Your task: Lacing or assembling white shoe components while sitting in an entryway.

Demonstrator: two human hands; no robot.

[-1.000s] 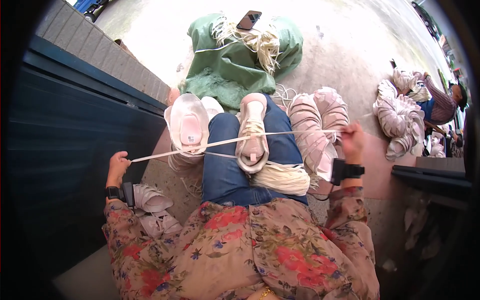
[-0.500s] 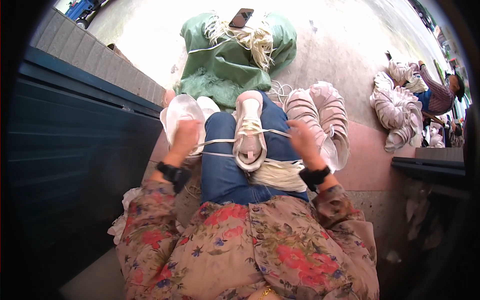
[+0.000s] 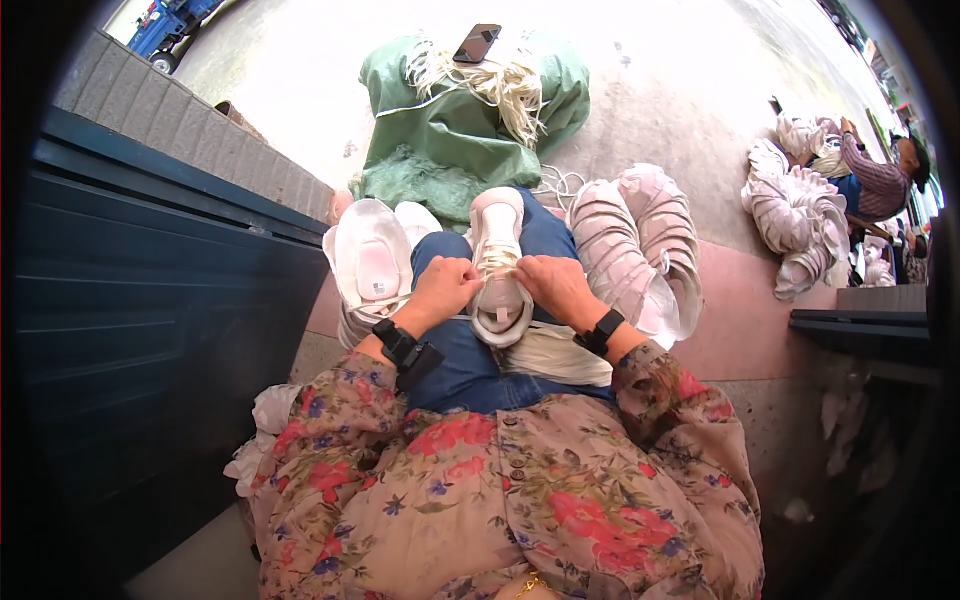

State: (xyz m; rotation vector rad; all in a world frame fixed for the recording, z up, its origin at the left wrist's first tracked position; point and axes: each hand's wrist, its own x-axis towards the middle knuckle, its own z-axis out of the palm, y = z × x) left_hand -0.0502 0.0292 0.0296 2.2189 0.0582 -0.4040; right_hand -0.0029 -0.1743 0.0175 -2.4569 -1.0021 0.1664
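White laces (image 3: 497, 262) are pinched between left hand (image 3: 447, 287) and right hand (image 3: 555, 287), meeting over the pale sneaker (image 3: 498, 262), whose long axis points away along the lap.

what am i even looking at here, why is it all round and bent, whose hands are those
This is one picture from a fisheye camera worn on a person's head, looking down, so straight edges curve. The left hand and right hand are the wearer's own. Both grip the white lace on a white shoe resting on the person's knee. Beside it lie more white shoes and a stack of pale shoes. Ahead is a green sack with loose laces and a phone on top. Another person works far right.
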